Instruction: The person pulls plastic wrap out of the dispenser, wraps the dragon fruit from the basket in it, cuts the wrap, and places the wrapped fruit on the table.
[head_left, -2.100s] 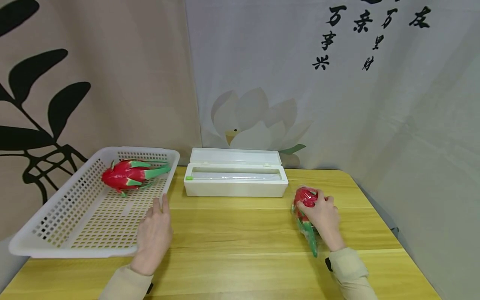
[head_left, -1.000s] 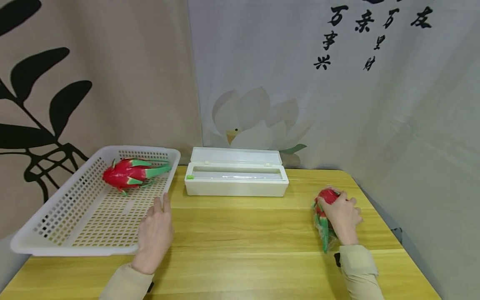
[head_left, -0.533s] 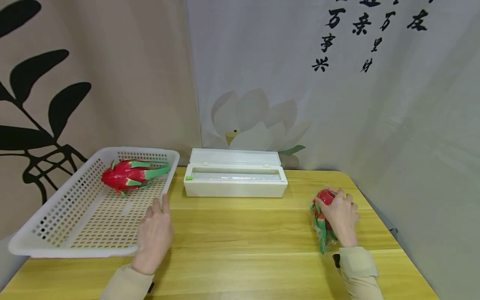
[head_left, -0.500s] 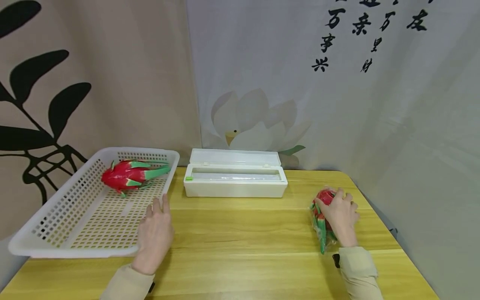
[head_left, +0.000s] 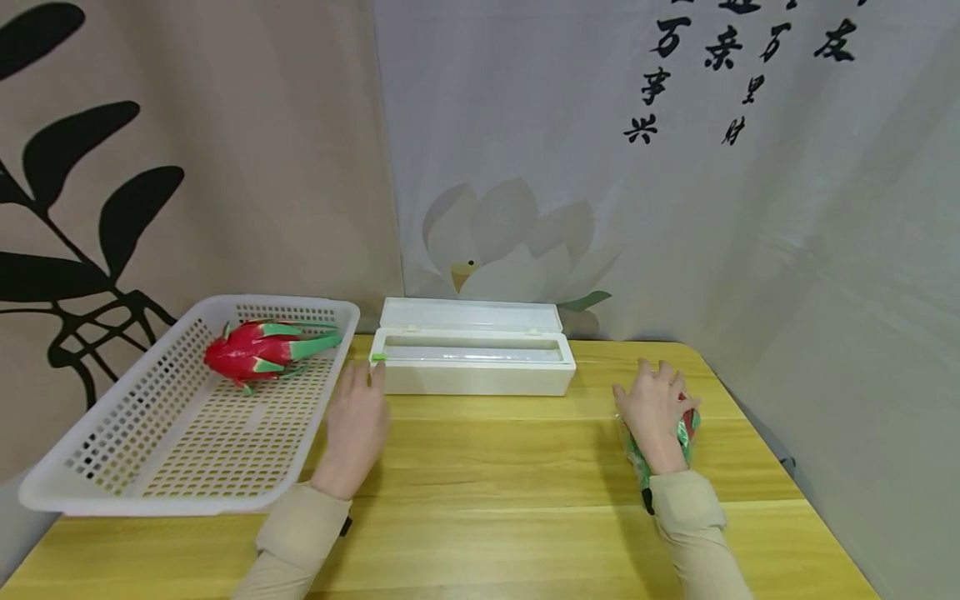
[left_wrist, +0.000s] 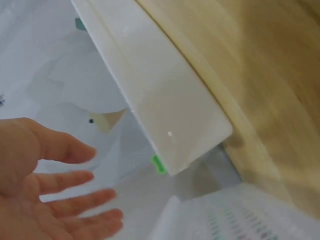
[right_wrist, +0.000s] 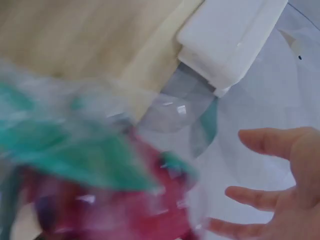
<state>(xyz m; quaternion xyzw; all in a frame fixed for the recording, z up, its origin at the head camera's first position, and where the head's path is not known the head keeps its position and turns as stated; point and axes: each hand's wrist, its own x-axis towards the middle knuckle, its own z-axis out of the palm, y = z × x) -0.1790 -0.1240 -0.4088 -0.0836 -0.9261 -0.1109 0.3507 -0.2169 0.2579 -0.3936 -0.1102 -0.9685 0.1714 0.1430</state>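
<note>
My right hand (head_left: 654,417) has its fingers spread over a red and green dragon fruit (head_left: 687,427) in clear film, at the right of the table, and hides most of it. In the right wrist view the wrapped dragon fruit (right_wrist: 115,200) is blurred, with the fingers apart from it. My left hand (head_left: 356,429) hovers between the basket and the left end of a white cling film box (head_left: 472,381). Its fingers and thumb are extended in the left wrist view, grasping nothing. The box's lid (head_left: 471,315) is raised, and a green slider (head_left: 378,357) sits at its left end.
A white perforated basket (head_left: 135,506) stands at the left of the wooden table (head_left: 487,483). One dragon fruit (head_left: 258,354) lies inside it near the back. Behind the table hangs a printed cloth (head_left: 510,125).
My right hand has slid the wrapped dragon fruit rightward, then let go and shifted left over it. My left hand has moved from the basket's right rim forward and right, towards the box.
</note>
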